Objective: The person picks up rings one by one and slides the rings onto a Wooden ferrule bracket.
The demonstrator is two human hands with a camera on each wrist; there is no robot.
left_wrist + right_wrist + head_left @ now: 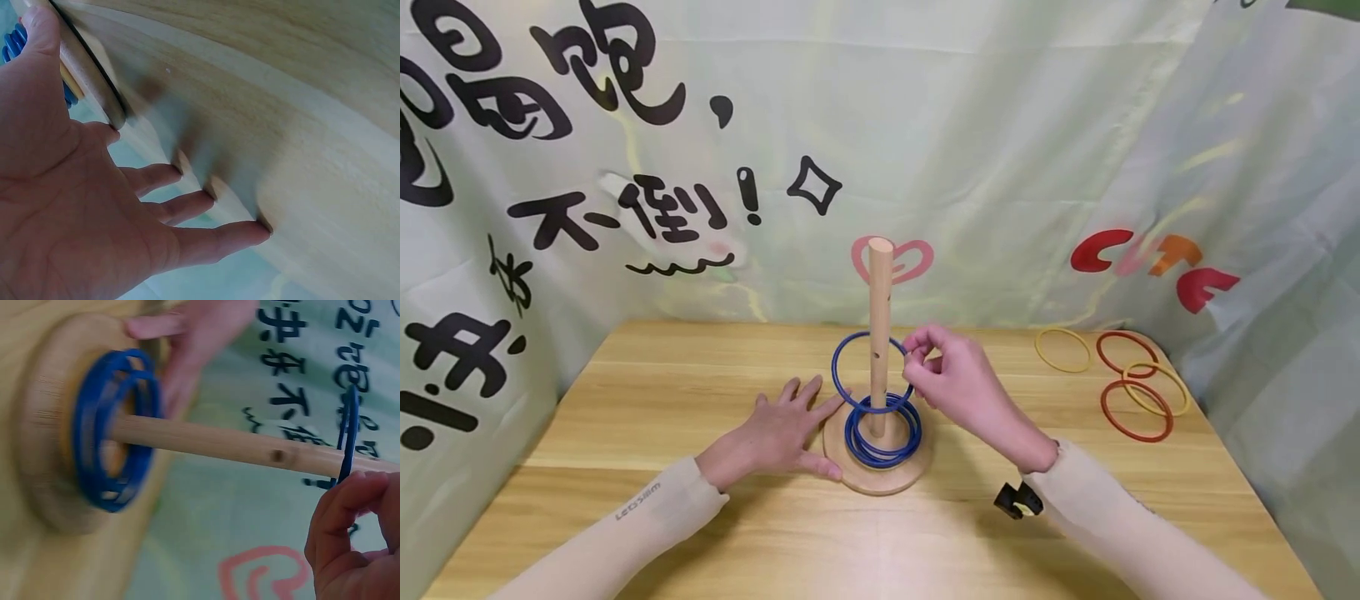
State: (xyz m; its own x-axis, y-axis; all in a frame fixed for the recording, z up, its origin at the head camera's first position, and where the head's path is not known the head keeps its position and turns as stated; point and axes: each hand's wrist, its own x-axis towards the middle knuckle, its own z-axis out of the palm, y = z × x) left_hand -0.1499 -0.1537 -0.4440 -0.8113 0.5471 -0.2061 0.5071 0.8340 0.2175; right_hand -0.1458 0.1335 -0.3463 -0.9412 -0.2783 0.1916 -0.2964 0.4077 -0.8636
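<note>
A wooden peg [880,308] rises upright from a round wooden base [882,484]. Several blue rings [84,434] lie stacked around its foot. My right hand [957,375] pinches another blue ring [833,364] by its right side, between thumb and fingers. That ring circles the peg, above the stack, and the right wrist view shows the peg passing through it. My left hand [778,433] lies to the left of the base with fingers spread. Its thumb and index finger are at the base's edge, and the other fingertips [262,230] rest on the table.
Two yellow rings and two red rings lie at the table's back right, including a yellow ring [1038,354] and a red ring [1137,437]. A printed curtain [985,167] hangs behind the wooden table [655,375]. A black clip [1018,500] sits by the right sleeve.
</note>
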